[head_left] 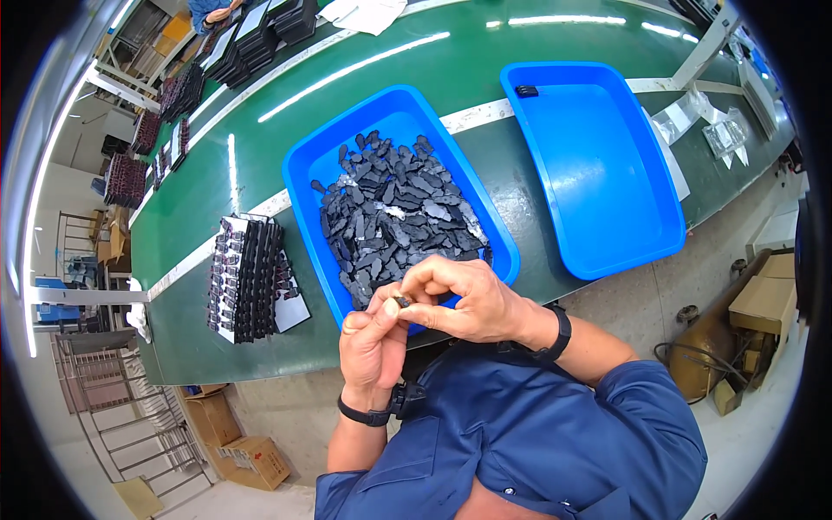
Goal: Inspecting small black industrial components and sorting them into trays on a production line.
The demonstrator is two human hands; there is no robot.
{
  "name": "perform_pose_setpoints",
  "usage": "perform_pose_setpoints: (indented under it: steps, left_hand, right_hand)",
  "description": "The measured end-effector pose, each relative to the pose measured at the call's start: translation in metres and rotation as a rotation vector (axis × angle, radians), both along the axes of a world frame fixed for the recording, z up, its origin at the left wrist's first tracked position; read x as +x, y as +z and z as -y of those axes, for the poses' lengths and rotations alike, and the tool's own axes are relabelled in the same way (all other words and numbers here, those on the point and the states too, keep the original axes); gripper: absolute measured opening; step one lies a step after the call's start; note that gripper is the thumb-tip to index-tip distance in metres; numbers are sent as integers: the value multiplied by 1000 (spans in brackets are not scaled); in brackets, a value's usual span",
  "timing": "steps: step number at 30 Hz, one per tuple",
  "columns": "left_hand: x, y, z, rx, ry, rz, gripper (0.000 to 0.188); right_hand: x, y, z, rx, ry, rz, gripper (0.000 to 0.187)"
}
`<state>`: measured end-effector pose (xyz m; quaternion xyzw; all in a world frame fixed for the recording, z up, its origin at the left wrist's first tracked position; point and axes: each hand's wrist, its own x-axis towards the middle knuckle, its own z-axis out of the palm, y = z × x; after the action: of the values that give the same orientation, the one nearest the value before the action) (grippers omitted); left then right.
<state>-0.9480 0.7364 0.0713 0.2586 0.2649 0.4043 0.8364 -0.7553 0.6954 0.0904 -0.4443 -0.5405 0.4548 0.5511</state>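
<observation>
My left hand [371, 342] and my right hand [464, 299] meet just below the near edge of a blue tray [303, 173]. Between their fingertips they pinch one small black part [402, 302]. The tray is heaped with several flat black parts [394, 217] of the same kind. To its right lies a second blue tray [607, 173] that holds a single black part [526, 91] in its far left corner. Both wrists wear black bands.
The trays sit on a long green conveyor belt [260, 147] with a white stripe. Stacked black racks [251, 277] stand left of the filled tray, more stacks [260, 35] farther along. Clear plastic bags [711, 126] lie at the right. Cardboard boxes [251, 459] sit on the floor.
</observation>
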Motion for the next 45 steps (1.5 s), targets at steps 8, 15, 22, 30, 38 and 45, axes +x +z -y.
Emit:
perform_pose_setpoints:
  steps: [8, 15, 22, 30, 38, 45]
  left_hand:
    - [-2, 7, 0, 193, 50, -110, 33]
    - [3, 6, -1, 228, 29, -64, 25]
    - [-3, 18, 5, 565, 232, -563, 9]
    - [5, 10, 5, 649, 163, -395, 13]
    - [23, 38, 16, 565, 100, -550, 28]
    - [25, 26, 15, 962, 27, -695, 8]
  right_hand:
    - [4, -2, 0, 235, 4, 231, 14]
    - [3, -11, -4, 349, -12, 289, 12]
    - [-17, -20, -7, 340, -67, 248, 11]
    - [12, 7, 18, 90, -9, 195, 20]
    - [36, 24, 30, 62, 1, 273, 20]
    - [54, 37, 28, 253, 64, 695, 15]
